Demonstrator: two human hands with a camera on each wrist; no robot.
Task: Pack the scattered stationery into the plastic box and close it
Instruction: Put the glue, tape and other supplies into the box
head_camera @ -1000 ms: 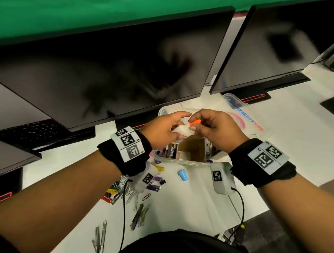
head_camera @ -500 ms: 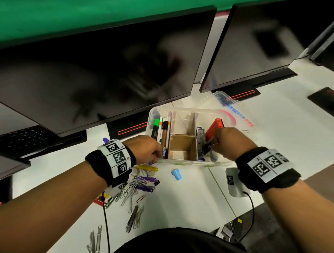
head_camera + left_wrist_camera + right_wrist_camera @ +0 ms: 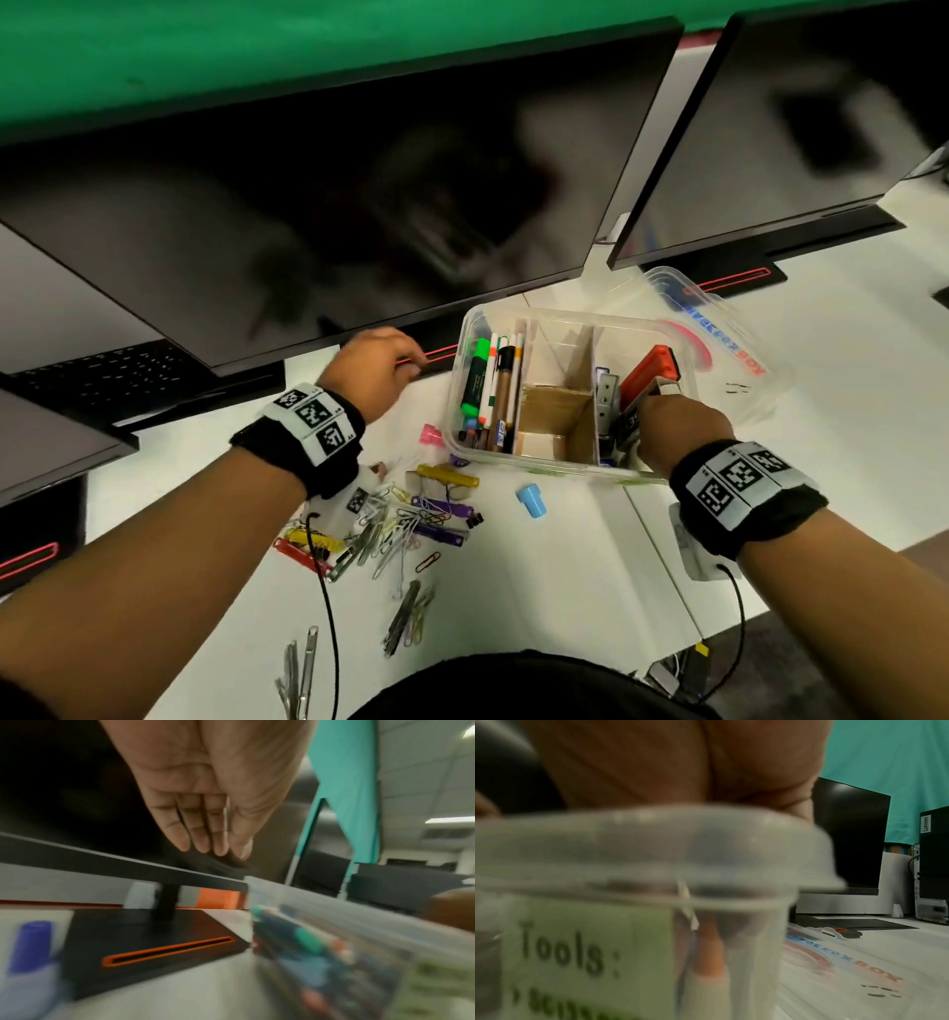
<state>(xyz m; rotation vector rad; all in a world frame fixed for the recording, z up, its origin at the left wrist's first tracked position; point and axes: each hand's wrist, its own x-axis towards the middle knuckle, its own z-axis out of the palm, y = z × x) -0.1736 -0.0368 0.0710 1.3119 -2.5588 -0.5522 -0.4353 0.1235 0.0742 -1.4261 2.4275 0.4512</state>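
The clear plastic box stands open on the white desk, with pens in its left section and a red stapler in its right one. Its lid lies behind it to the right. My left hand hovers left of the box near a monitor base, fingers straight and together, holding nothing. My right hand reaches down into the right section. Its fingers are hidden among the tools, and the blurred box wall hides any grasp. Paper clips, a blue cap and a pink cap lie scattered in front.
Two dark monitors overhang the back of the desk, their black bases just behind my left hand. A purple marker stands at the far left. More clips lie near the desk's front edge. A keyboard sits at the left.
One second ago both hands held a white and orange item over the box. The right hand then went down into the right section. The left hand has moved from the box's front rim up and left.
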